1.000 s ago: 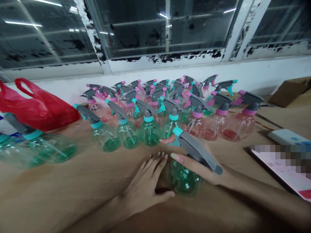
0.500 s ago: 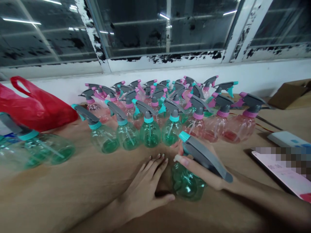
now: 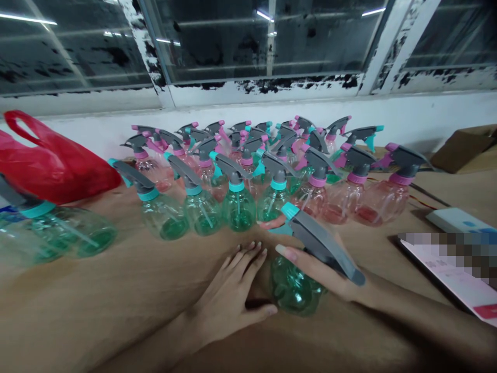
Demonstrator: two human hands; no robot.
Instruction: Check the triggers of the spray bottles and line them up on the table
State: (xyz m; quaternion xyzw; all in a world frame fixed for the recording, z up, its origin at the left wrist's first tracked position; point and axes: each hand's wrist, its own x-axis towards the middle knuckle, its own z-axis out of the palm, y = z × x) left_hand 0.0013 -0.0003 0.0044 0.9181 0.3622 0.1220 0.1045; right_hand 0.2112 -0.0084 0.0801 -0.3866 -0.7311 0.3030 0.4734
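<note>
My right hand (image 3: 310, 267) is wrapped round the neck of a green spray bottle (image 3: 293, 287) with a grey trigger head (image 3: 324, 243) and teal nozzle, standing on the brown table (image 3: 97, 305). My left hand (image 3: 233, 295) lies flat on the table just left of that bottle, fingers stretched out, thumb by its base. Behind stand rows of green spray bottles (image 3: 236, 207) and pink spray bottles (image 3: 382, 199).
A red plastic bag (image 3: 50, 166) sits at the far left with two green bottles (image 3: 70, 233) lying in front of it. A printed sheet (image 3: 458, 269) and a white box (image 3: 462, 220) lie at right, a cardboard box (image 3: 466, 147) behind. A white wall and windows back the table.
The trigger head under my right hand has turned slightly back and forth on the bottle. My left hand has stayed flat beside it.
</note>
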